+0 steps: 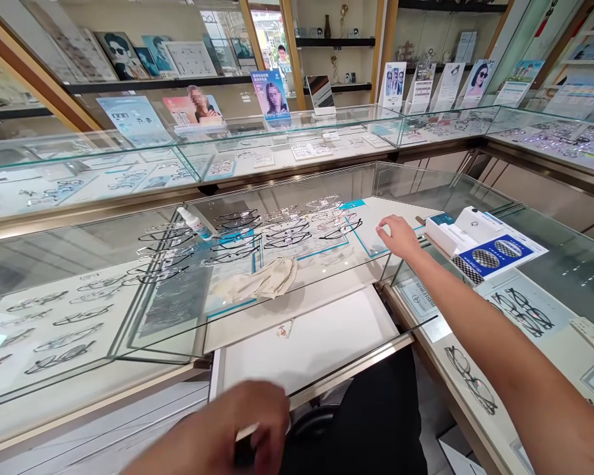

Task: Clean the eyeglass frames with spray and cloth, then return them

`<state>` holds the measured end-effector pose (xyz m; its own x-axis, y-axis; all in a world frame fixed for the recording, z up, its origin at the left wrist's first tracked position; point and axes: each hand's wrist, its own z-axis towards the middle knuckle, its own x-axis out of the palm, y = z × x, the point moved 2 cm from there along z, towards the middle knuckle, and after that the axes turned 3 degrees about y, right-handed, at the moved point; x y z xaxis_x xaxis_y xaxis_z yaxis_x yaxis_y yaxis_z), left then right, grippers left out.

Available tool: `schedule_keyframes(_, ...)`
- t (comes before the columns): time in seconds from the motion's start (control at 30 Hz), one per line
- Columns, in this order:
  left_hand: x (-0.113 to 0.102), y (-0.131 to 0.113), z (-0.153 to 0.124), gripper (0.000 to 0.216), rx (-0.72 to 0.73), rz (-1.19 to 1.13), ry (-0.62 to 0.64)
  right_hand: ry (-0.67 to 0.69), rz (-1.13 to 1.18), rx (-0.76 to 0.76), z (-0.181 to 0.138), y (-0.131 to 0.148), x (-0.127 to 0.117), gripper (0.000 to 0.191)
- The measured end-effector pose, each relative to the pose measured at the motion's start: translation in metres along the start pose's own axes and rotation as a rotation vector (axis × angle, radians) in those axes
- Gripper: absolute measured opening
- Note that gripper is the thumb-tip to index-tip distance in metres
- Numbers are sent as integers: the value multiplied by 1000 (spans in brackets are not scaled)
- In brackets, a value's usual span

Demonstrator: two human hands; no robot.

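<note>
On your far left, rows of thin wire glasses (54, 330) lie on a white shelf under the clear glass counter (129, 310). A bit to the right, a small white spray bottle with a blue cap (195, 223) lies on its side at the back of the counter. Next to it are more rows of dark thin-wire glasses (237, 237). You cannot tell if these rest on the glass top or just under it. In front of them sits a crumpled beige cloth (264, 280). Down low, close to you, is your left hand (228, 432). Its fingers are curled in, but it is blurry, so you cannot tell if it holds anything. It is near the front edge of the flat white drawer (317, 343) that sticks out from under the counter. Further right, one pair of black thin-rimmed glasses (341, 229) sits at the end of the rows. Your right hand (398, 236) is just beside that pair, with your arm reaching in from the right. The fingers bend down and the tips come close together at the glass. You cannot tell if they pinch anything. Right of your hand, a long white box (468, 227) lies on the next glass counter. A blue and white card with two checkered ovals (495, 254) lies just in front of the box. More dark-rimmed glasses (522, 310) show under the glass there.
</note>
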<state>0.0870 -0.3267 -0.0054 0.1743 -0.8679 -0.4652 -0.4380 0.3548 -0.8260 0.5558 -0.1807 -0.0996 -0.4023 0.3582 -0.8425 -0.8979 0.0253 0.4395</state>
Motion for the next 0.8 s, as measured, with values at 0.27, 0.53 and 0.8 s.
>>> schedule_keyframes(0.27, -124, -26, 194, 24, -64, 641, -568, -34, 0, 10, 5, -7, -1, 23)
schedule_keyframes(0.53, -160, -6, 305, 25, -256, 809, -623, -57, 111, 33, 9, -15, -2, 21)
schedule_keyframes(0.8, -157, -4, 312, 26, -297, 859, -578, -97, 385, 137, 10, -19, -3, 21)
